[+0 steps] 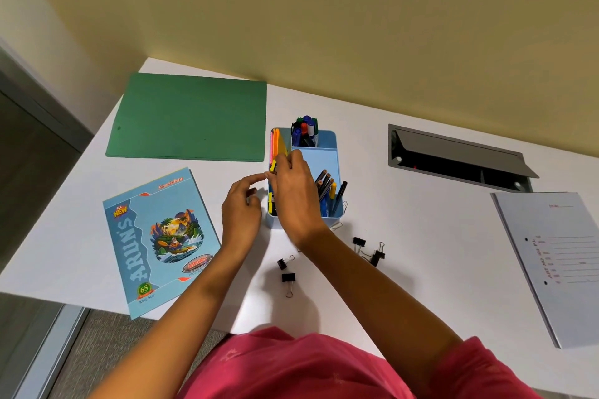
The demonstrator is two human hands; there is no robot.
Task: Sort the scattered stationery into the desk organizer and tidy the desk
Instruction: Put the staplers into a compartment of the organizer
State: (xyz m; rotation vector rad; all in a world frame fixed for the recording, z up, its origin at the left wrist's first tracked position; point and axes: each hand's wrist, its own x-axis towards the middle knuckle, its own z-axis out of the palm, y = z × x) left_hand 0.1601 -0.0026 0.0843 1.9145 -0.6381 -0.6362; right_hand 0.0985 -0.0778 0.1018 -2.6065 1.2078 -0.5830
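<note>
The right hand (293, 191) is over the blue organizer (327, 155), mid-desk toward the back edge. Its curled fingers pinch a yellow thing (273, 166) that stands tall in the left slot. It probably needs a push straight down. The left hand (241, 207) is just beside it, loose and holding nothing.

Background: a pale yellow-beige wall (356, 26) spans the top of the view and meets a lighter cream wall (39, 42) at far left, below which stands a dark grey panel (29, 146). Right of centre, near the yellow wall, a rectangular grey cable hatch (453, 168) sits recessed with its hinged lid (460, 147) tilted open, showing a dark interior with a small red light (415, 167). Lower left, grey-brown carpeted floor (107, 350) is bordered by a pale metallic strip (48, 350); along the bottom edge, the person's pink patterned garment (308, 369) fills the foreground.
</note>
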